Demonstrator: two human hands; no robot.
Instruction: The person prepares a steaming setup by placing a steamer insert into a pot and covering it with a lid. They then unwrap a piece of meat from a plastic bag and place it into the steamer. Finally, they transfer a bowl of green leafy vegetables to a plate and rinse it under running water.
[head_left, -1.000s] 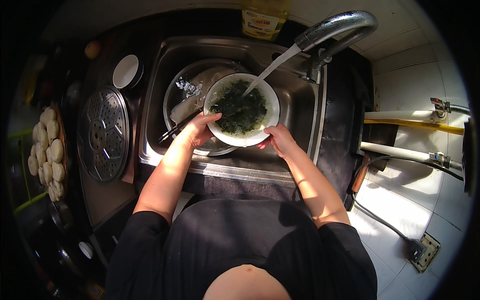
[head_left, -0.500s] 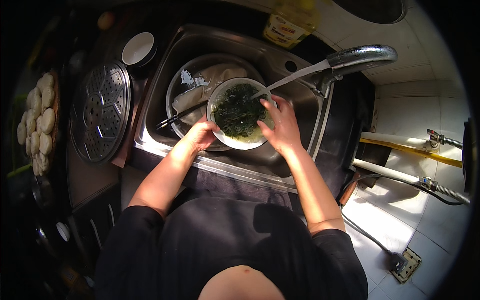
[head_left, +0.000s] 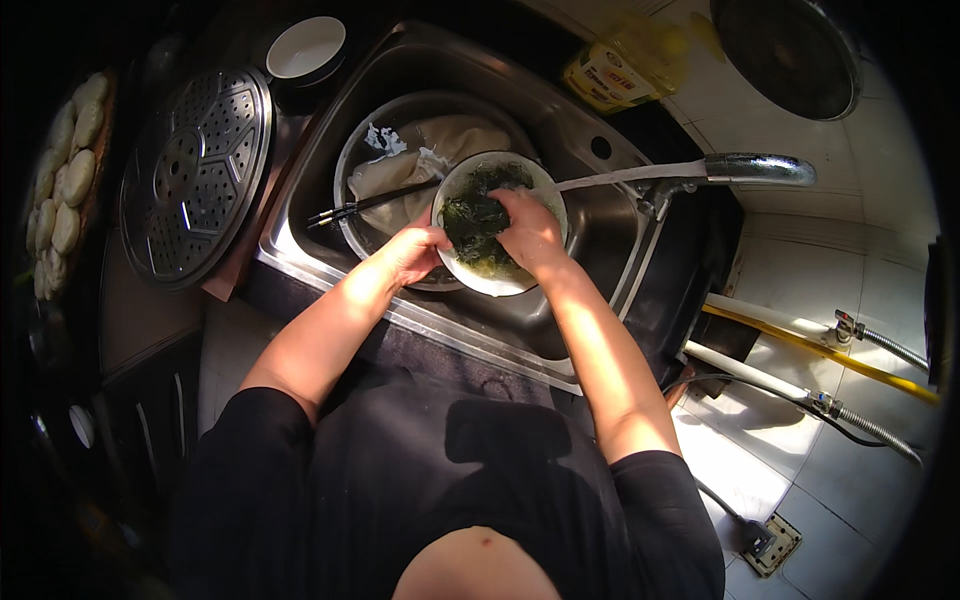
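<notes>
My left hand is closed on the left rim of a white bowl, which is held over the sink. Inside the bowl lies wet, dark green seaweed in water. The fingers of my right hand are down in the bowl, curled into the seaweed, their tips partly hidden. A stream of water runs from the faucet to the bowl's right edge. Behind and left of the bowl, a round metal basin holds a pale, cloth-like piece and a pair of dark chopsticks.
The steel sink surrounds the basin. To the left are a perforated steamer plate, a white bowl and a tray of pale dough rounds. A yellow oil bottle stands behind the sink. Pipes run along the right.
My right hand has moved from the bowl's right rim into the seaweed. The bowl has shifted slightly right in view. The camera view has also shifted, while my left hand keeps its hold.
</notes>
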